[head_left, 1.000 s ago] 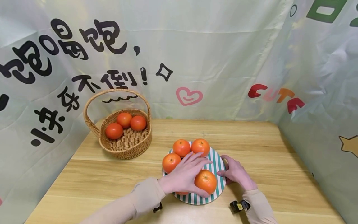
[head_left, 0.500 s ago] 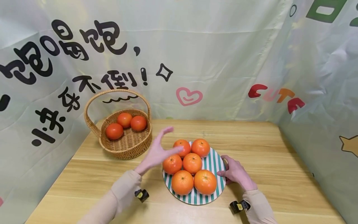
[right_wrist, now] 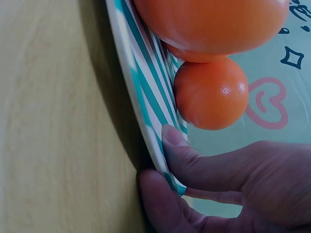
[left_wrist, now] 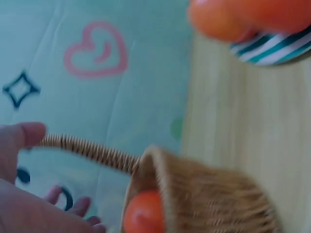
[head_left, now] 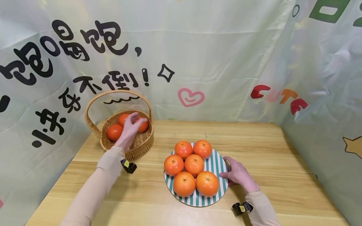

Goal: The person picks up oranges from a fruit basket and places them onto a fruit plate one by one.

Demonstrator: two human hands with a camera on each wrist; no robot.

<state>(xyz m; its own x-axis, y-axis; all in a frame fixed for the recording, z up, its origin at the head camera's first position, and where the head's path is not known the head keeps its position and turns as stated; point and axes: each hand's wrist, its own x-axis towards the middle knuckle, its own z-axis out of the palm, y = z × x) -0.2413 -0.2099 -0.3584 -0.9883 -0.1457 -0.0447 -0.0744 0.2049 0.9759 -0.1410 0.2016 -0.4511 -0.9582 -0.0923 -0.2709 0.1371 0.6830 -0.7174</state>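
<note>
My left hand is over the wicker basket, its fingers spread above the tomatoes and holding nothing. One tomato lies at the left inside; another tomato is partly behind the thumb, and a third tomato is partly covered by the fingers. In the left wrist view the hand shows thumb and fingers apart near the basket handle. My right hand pinches the right rim of a green-and-white striped plate, thumb on top and fingers beneath. Several oranges sit on that plate.
The wooden table carries both plate and basket, the basket at the back left. Its tall arched handle stands up around the left hand's area. A printed curtain closes off the back and sides.
My left hand has let go of the oranges and moved left and away from me, over the basket. The right hand keeps its pinch on the plate, which has stayed put.
</note>
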